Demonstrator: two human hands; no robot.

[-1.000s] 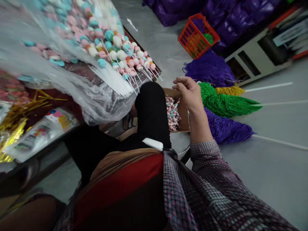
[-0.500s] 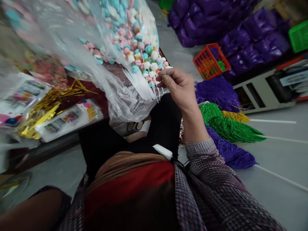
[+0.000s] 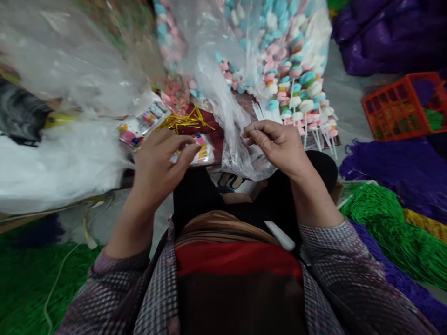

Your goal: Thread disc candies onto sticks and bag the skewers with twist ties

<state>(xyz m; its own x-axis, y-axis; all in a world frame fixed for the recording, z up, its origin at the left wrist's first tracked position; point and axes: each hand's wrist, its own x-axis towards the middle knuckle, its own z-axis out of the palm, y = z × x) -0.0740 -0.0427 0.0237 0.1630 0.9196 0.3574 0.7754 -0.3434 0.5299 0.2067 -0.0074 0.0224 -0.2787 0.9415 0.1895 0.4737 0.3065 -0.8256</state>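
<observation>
My left hand (image 3: 159,163) hovers over or touches a stack of printed clear bags (image 3: 206,152). Its thumb and index finger are apart, and no held item shows. My right hand (image 3: 282,145) is closed, thumb against the curled fingers, above a crumpled clear plastic bag (image 3: 240,156). Whether anything small sits in that pinch is hidden. Just beyond it lie white sticks (image 3: 263,111). Pink, blue and white marshmallow skewers (image 3: 305,104) are piled to their right. Gold twist ties (image 3: 185,122) lie beyond my left hand, beside another printed packet (image 3: 145,118).
Large clear bags of marshmallows (image 3: 272,28) fill the back of the table. On the right floor stand an orange basket (image 3: 394,109) and purple sacks (image 3: 387,37), with green strands (image 3: 394,228) nearer. Green material (image 3: 28,279) covers the left floor.
The view has swung left. My left hand, not visible before, is now over the printed bags. My right hand has moved left from the skewers' stick ends, still pinched.
</observation>
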